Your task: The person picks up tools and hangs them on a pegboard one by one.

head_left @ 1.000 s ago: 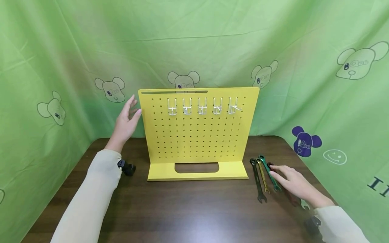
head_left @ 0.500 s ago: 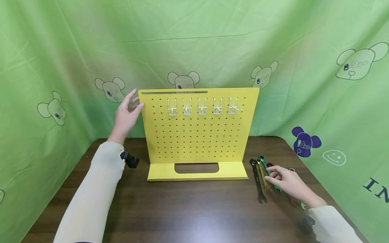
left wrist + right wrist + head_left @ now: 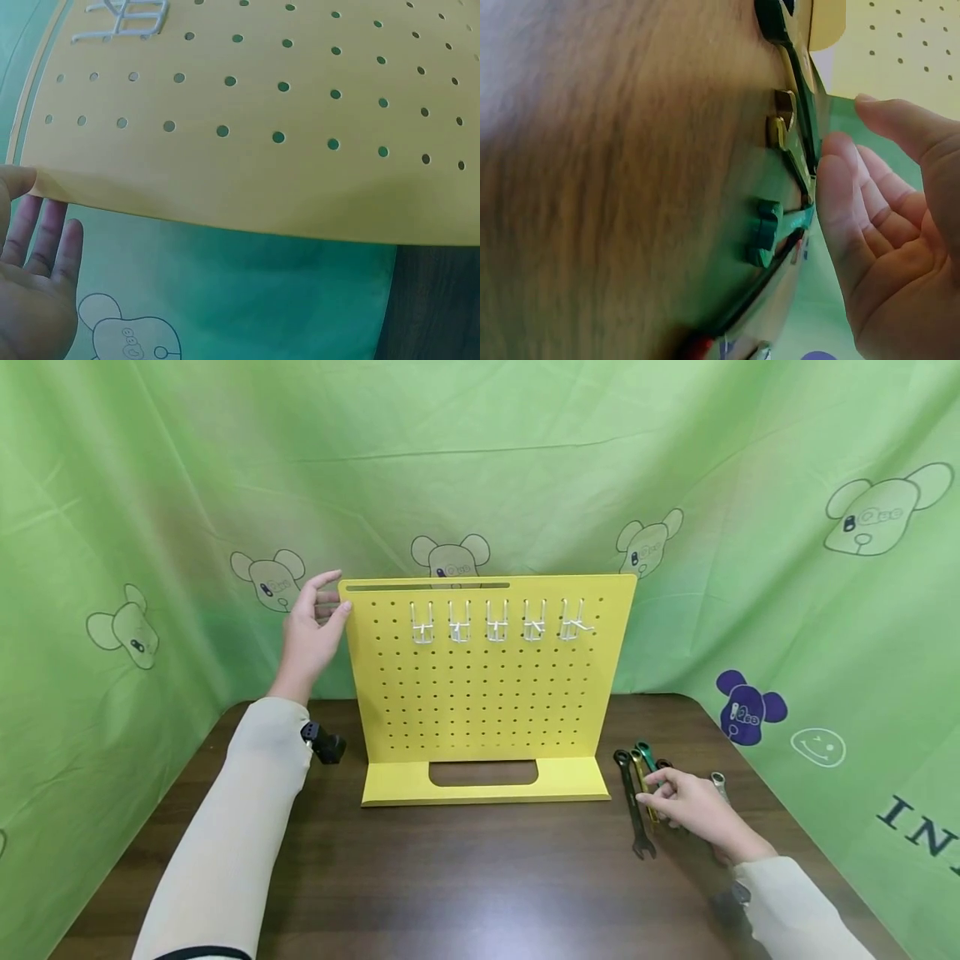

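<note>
A yellow pegboard [image 3: 487,693] stands upright on its base, with several white wire hooks [image 3: 497,622] in a row near the top. My left hand [image 3: 309,639] pinches its upper left corner, thumb on the front and fingers behind the edge, as the left wrist view shows. On the right, my right hand [image 3: 697,810] hovers over a row of combination wrenches with loosely bent fingers, holding nothing. Nearest its fingertips are the black wrench [image 3: 633,806] and gold wrench [image 3: 778,131]. A green wrench [image 3: 765,232], a red one [image 3: 699,346] and a silver one [image 3: 718,781] are partly hidden.
The dark wooden table [image 3: 465,877] bears the board and the wrenches. A green curtain [image 3: 480,468] with printed bear heads hangs behind and along both sides. A black wrist camera [image 3: 326,745] sits on the left sleeve.
My left hand has risen to the pegboard's corner and taken hold of it. My right hand has moved left across the wrenches, from the red one towards the gold and black ones.
</note>
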{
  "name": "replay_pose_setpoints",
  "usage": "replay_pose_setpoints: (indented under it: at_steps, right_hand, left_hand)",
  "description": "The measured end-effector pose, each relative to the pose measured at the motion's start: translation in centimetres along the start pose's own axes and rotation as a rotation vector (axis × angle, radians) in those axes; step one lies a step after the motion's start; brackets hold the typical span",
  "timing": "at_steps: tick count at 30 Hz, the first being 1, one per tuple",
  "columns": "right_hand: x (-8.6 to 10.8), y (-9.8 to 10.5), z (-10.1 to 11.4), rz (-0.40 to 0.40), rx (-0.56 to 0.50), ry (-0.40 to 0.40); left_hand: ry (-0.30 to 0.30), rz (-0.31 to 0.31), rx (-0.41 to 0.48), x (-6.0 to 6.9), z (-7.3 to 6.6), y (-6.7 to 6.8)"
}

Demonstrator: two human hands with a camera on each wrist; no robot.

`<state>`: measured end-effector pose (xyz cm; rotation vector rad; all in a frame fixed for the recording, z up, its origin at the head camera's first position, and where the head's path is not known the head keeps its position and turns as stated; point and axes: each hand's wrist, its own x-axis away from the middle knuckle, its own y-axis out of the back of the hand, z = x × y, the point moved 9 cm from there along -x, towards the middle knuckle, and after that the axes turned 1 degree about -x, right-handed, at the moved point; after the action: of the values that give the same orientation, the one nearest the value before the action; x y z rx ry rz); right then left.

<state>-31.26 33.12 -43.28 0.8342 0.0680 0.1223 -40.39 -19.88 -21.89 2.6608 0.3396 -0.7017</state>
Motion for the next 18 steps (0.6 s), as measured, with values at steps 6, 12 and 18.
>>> replay_pose_setpoints:
  at_steps: [6,12,18]
  right_hand:
    - [-0.7,-0.3,-1.0,-0.009,0.027,-0.047]
    - [-1.4,-0.5,-1.8,-0.012,0.074,-0.078]
    - [-2.0,-0.7,-2.9,-0.017,0.075,-0.135]
  left_hand:
    - [0.000,-0.009,-0.005,-0.3,-0.2,0.0]
    - [-0.002,-0.016,-0.006,-0.5,-0.3,-0.2]
    - [-0.008,-0.030,-0.030,-0.5,-0.4,-0.4]
